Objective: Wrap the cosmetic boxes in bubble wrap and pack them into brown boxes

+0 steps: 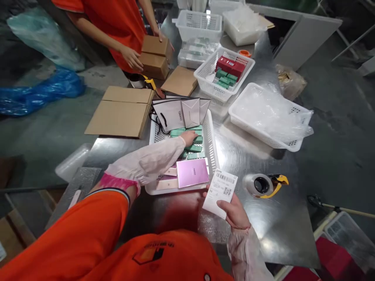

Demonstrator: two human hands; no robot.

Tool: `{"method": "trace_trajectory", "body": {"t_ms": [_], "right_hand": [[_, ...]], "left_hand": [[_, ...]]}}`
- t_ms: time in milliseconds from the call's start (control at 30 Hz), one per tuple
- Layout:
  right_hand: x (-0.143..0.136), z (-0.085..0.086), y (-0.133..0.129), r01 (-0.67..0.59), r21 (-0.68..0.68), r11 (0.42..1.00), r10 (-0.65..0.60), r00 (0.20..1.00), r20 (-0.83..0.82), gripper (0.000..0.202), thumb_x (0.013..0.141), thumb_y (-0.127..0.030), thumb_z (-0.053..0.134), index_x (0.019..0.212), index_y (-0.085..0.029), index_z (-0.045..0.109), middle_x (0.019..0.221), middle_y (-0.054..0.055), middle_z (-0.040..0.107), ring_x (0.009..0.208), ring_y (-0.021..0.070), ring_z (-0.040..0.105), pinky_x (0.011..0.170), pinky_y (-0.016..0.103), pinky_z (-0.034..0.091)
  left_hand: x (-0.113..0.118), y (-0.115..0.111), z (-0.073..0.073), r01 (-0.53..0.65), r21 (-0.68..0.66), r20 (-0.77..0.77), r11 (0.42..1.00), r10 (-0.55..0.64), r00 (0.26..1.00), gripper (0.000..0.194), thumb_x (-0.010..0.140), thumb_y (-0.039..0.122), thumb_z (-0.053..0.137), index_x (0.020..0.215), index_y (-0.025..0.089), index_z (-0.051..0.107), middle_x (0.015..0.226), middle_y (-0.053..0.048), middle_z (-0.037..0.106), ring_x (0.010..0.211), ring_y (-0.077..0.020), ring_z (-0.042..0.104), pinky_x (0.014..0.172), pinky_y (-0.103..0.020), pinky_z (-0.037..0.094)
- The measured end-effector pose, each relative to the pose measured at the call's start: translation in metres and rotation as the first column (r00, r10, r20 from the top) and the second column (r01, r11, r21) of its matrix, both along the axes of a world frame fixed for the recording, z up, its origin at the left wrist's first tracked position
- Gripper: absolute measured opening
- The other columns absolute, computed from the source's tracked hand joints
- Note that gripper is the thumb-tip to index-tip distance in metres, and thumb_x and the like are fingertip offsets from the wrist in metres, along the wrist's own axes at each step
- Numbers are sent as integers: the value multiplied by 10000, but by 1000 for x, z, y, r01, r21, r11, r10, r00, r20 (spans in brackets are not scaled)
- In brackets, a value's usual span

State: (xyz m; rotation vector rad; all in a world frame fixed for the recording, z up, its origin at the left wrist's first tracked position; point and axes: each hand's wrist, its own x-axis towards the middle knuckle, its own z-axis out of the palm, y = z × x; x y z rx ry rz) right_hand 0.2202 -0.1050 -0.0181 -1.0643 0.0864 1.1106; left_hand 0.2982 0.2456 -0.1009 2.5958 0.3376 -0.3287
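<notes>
My left hand point(190, 137) reaches into a white perforated basket point(213, 146), its fingers closed on a small green box point(198, 139) among several alike. Part of its grip is hidden. Pinched in my right hand point(236, 210) is a white printed label slip point(219, 191) with a barcode and a QR code, held just past the basket's near corner. A shiny pink-purple box point(192, 173) lies at the near end of the basket, over pale pink boxes point(167, 184). White paper bags point(172, 114) with black edges lean at the far end.
A tape dispenser point(263, 184) stands to the right on the metal table point(281, 230). Flattened cardboard point(120, 111) lies at the left. Behind are a basket of red and green boxes point(227, 76) and a basket of plastic wrap point(266, 117). A co-worker handles brown cartons point(155, 58).
</notes>
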Motion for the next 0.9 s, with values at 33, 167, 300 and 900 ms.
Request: {"method": "trace_trajectory", "body": {"t_ms": [33,167,300,900], "right_hand": [[0,0,0,-2,15,1000,2,1000,-1,578,638,-170,773,1202,-221,653,1256,121,698,1065,350,703,935,532,558],[0,2,0,0,60,998,0,1000,-7,560,628,-174,785,1173,-219,662,1225,117,713,1030,346,716,889,507,581],[-2,10,-1,-1,56,998,2,1000,-20,574,658,-159,772,1211,-233,639,1246,112,704,1052,336,710,922,512,565],[-9,-5,-5,21,43,999,-21,1000,-1,626,626,-185,796,1229,-222,634,1262,128,695,1056,349,706,881,492,585]], "left_hand": [[-2,1,1,-6,-15,16,1000,6,1000,464,705,11,582,1137,136,694,1160,-159,649,1113,-340,598,987,-480,436],[-12,3,3,-37,-103,122,994,49,991,490,688,7,579,1143,165,670,1187,-125,640,1117,-303,586,993,-438,437],[-23,6,3,-92,-207,186,974,131,974,447,698,56,604,1121,198,631,964,-58,645,845,-231,605,846,-396,480],[-29,-4,26,-492,-869,-468,-56,418,779,71,868,135,531,847,113,595,701,-80,640,619,-165,621,607,-301,563]]}}
